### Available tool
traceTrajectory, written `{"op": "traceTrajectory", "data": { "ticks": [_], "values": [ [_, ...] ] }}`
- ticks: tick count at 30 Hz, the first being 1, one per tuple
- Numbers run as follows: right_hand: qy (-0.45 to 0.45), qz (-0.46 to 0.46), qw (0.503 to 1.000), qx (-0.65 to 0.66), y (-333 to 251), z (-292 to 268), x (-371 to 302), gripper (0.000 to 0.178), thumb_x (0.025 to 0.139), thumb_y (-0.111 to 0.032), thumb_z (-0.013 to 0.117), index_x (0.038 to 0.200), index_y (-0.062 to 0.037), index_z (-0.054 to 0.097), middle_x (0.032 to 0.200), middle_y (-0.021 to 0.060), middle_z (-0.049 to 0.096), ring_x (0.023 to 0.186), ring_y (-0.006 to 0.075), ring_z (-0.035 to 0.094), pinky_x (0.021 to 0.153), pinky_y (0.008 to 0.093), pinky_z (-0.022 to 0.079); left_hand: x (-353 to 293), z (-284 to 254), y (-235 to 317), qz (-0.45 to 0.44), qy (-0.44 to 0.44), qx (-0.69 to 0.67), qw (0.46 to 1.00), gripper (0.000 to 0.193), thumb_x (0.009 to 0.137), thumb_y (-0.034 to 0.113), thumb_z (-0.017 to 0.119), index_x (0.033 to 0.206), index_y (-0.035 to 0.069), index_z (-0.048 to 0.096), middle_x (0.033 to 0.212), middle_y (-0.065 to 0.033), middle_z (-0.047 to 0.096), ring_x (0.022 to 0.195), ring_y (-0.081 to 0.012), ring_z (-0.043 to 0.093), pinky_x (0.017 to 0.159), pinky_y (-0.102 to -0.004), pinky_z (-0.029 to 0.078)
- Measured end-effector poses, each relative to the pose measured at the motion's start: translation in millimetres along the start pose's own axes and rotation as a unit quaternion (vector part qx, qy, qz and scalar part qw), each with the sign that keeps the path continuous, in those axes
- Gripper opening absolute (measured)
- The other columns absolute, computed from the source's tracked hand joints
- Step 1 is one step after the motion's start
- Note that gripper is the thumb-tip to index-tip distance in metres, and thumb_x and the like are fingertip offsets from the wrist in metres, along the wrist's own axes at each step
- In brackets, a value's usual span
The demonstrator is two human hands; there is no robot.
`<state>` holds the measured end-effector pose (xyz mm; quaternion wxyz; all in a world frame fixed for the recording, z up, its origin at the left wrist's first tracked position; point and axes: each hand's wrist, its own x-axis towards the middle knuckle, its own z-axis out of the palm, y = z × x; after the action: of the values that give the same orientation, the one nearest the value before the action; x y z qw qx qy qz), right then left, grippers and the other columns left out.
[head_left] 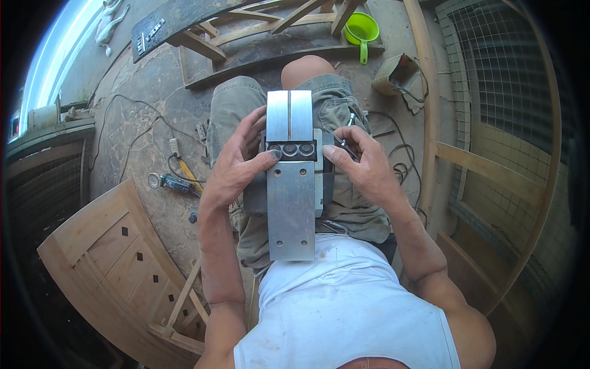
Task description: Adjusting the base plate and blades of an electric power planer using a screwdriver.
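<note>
An electric hand planer [292, 212] lies sole-up across my lap, its long metal plates facing me. Between the front plate [289, 114] and the rear plate sits the dark cutter drum [298, 149] with a row of round screw heads. My left hand [241, 157] wraps round the planer's left side, its thumb pressed at the drum's left end. At the right side my right hand [362, 161] has its thumb against the body by the drum. Its curled fingers hold a slim metal tool [352, 120], mostly hidden, so I cannot tell its exact kind.
A curved wooden panel [117, 258] leans at lower left. A blue power tool [175, 183] and cables lie on the concrete floor. Ahead stand a wooden frame [258, 27], a green dipper [361, 27] and an open carton [393, 74]. Wooden framing [491, 166] and wire mesh line the right.
</note>
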<state>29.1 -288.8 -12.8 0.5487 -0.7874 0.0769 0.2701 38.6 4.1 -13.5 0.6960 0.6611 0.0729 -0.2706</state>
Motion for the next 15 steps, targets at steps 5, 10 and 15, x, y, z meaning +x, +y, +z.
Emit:
{"op": "traceTrajectory", "data": {
  "ticks": [5, 10, 15],
  "values": [
    [-0.029, 0.003, 0.999, 0.045, 9, -2, 3, 0.061, 0.103, -0.049, 0.083, 0.133, 0.0036, 0.071, 0.107, 0.0081, 0.070, 0.090, 0.0151, 0.063, 0.084, 0.0349, 0.056, 1, -2, -4, 0.005, -0.003, -0.004, 1.000, 0.104, 0.099, 0.035, 0.087, 0.179, -0.002, 0.032, 0.179, -0.0343, 0.041, 0.168, -0.0452, 0.041, 0.138, -0.0552, 0.033],
    [-0.011, 0.001, 1.000, 0.008, 2, -1, 3, 0.062, 0.103, -0.048, 0.084, 0.135, 0.0036, 0.071, 0.108, 0.0085, 0.071, 0.093, 0.0152, 0.065, 0.087, 0.0349, 0.056, 0, -6, 7, -0.015, -0.021, -0.011, 1.000, 0.107, 0.098, 0.037, 0.088, 0.179, -0.003, 0.031, 0.179, -0.0337, 0.040, 0.169, -0.0446, 0.039, 0.139, -0.0547, 0.032],
    [-0.014, -0.008, 0.999, 0.029, 6, -3, 3, 0.062, 0.103, -0.046, 0.085, 0.136, 0.0045, 0.071, 0.107, 0.0081, 0.072, 0.095, 0.0157, 0.065, 0.089, 0.0347, 0.056, -1, -11, 0, 0.001, -0.042, 0.019, 0.999, 0.111, 0.097, 0.041, 0.090, 0.180, -0.002, 0.030, 0.180, -0.0331, 0.040, 0.170, -0.0438, 0.037, 0.141, -0.0541, 0.029]
  ]
}}
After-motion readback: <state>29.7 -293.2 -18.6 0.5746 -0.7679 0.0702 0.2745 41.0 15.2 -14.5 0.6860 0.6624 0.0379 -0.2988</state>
